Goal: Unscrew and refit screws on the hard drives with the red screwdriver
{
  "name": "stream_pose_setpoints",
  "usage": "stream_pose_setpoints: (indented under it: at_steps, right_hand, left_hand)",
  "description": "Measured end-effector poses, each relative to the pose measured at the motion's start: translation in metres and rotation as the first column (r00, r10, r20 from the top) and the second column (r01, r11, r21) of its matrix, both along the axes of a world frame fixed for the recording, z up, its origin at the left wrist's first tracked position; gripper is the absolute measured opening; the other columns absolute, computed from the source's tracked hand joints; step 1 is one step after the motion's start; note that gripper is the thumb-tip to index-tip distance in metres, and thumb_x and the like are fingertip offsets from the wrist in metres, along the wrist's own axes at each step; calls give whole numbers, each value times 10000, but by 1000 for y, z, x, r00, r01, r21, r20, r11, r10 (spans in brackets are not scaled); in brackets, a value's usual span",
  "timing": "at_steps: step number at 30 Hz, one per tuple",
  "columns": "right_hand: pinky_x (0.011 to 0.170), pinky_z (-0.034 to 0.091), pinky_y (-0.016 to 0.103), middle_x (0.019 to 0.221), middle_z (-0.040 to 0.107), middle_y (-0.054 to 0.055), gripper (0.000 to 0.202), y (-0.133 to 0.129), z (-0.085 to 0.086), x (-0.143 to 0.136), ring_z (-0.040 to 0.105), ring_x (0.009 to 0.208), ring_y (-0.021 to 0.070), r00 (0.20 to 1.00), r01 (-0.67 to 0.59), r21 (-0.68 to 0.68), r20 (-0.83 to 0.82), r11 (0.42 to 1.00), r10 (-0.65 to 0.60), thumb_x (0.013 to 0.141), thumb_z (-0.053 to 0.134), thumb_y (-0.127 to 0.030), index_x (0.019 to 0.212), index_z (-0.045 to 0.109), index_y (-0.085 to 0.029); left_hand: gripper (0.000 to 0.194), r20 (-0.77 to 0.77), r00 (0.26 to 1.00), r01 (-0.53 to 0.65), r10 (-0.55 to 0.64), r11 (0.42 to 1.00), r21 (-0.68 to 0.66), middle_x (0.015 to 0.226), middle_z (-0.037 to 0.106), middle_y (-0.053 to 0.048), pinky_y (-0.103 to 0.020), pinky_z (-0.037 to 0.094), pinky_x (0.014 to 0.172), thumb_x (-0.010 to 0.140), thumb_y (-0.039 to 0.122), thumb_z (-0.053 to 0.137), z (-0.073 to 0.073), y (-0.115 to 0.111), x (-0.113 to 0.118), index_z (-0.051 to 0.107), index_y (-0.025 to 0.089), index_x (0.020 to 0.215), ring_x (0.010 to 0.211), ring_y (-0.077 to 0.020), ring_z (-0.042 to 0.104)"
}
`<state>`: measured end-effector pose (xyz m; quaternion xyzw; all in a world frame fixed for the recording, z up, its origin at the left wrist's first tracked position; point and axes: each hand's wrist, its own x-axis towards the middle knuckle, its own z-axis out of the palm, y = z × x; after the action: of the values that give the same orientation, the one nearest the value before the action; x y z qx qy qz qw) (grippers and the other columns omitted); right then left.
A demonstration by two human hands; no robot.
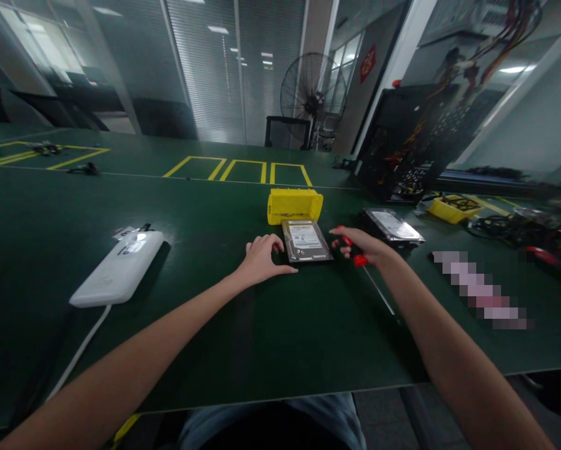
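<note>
A hard drive (304,240), label side up, lies on the green table against the open face of a yellow plastic bin (295,204). My left hand (264,257) is at the drive's left edge, thumb stretched out and fingers curved apart from it. Whether the fingertips touch the drive I cannot tell. To the drive's right, my right hand (358,242) is closed around a screwdriver (361,260) with a red handle. Its metal shaft points back toward me and down to the right. Beyond that hand rests a second hard drive (393,225).
A white power bank (119,269) with a cable stands at left. An open black computer case (402,137) rises at back right, near a small yellow bin (453,209), tangled cables (510,224) and red-handled pliers (552,262). Yellow tape outlines (246,161) mark the far table.
</note>
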<state>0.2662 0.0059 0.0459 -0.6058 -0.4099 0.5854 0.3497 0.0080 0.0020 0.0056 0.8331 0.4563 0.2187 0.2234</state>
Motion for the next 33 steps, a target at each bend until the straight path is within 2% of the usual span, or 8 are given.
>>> stream_pose_setpoints:
  at_steps: [2,4,9,15,20,24,29,33]
  right_hand:
    - [328,372,147,589,522,-19,171,-3,-15,-5,399,363,26,995,-93,-16,24,996,93,795,576,-287,826,457,-168]
    - [330,379,153,571,508,-26,200,-5,-20,-10,396,365,28,986,-157,-4,52,988,157,788,577,-333,807,480,-159]
    - [347,412,173,568,533,-10,232,-16,-10,-16,415,369,36,972,-200,49,139,979,191,745,603,-351,748,501,-143]
    - [364,428,164,558,546,5,197,-32,2,-20,460,370,38,919,-302,46,281,952,278,763,557,-286,668,496,-126]
    - [365,437,178,547,539,-2,202,-41,6,-23,463,364,46,924,-295,38,267,955,275,761,561,-289,651,490,-135]
    - [361,425,169,526,519,-11,250,-50,12,-24,437,353,35,932,-292,52,238,955,272,767,569,-313,612,483,-137]
    - [368,425,164,511,501,-13,344,-58,11,-21,436,365,35,903,-389,30,209,921,374,768,575,-412,595,505,-123]
    - [374,428,165,559,524,-6,339,-62,8,-20,442,373,32,897,-410,37,198,911,396,766,576,-420,610,507,-126]
  left_hand:
    - [550,-113,993,17,-11,999,46,951,572,-60,-377,339,740,657,690,532,1,-1,3,535,187,879,876,-249,488]
    - [541,-180,983,60,-44,995,83,917,580,-61,-375,319,741,716,695,447,1,-3,6,546,179,842,854,-246,491]
    - [552,-203,971,143,-122,985,93,886,590,-55,-358,297,750,763,688,383,5,-6,4,557,169,839,826,-221,499]
    - [552,-175,957,239,-230,971,29,843,608,-29,-348,283,752,716,707,441,11,-15,-1,574,174,773,791,-198,500]
    - [491,-148,954,265,-260,964,20,774,611,-9,-362,272,781,704,665,502,13,-12,-5,574,180,709,784,-200,514]
    - [439,-103,933,345,-345,938,-12,782,616,2,-353,279,798,685,630,562,12,-5,-12,574,191,690,806,-195,514]
    - [406,-90,867,485,-489,872,-69,696,587,19,-323,299,774,627,594,650,11,3,-22,582,194,619,744,-170,507]
    - [391,-59,867,490,-495,868,-82,650,558,30,-331,296,786,600,572,684,9,6,-25,581,195,599,715,-161,500]
